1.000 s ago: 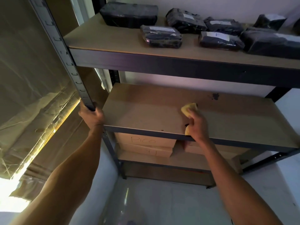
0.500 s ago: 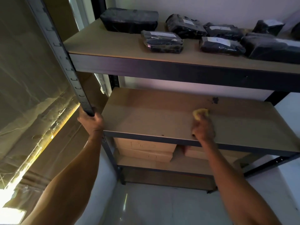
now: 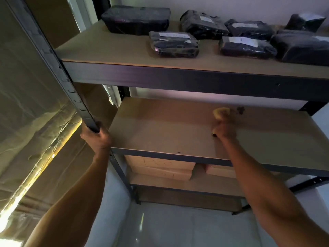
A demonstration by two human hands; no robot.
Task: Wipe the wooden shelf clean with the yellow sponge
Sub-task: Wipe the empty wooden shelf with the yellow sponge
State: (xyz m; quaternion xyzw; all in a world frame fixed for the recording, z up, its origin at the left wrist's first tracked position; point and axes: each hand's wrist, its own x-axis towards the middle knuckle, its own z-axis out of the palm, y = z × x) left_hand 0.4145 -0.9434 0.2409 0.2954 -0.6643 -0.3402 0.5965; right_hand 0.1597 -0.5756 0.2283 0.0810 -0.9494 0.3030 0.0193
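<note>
Matt wooden shelf (image 3: 169, 132); dark metal upright (image 3: 53, 56); glossy, probably plastic-wrapped packages (image 3: 173, 44).

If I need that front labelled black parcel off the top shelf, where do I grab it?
Probably by its left and right ends, reaching from the front: the labelled parcel lies flat nearest the front edge of the top shelf, with bare board on both sides.

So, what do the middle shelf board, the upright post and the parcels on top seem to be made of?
Shelf board: probably pressed fibreboard, matt tan, no grain visible.
Upright post: likely painted metal, dark, with punched slots.
Parcels: dark glossy plastic wrap, creased and shiny, with white paper-like labels; contents hidden.
</note>
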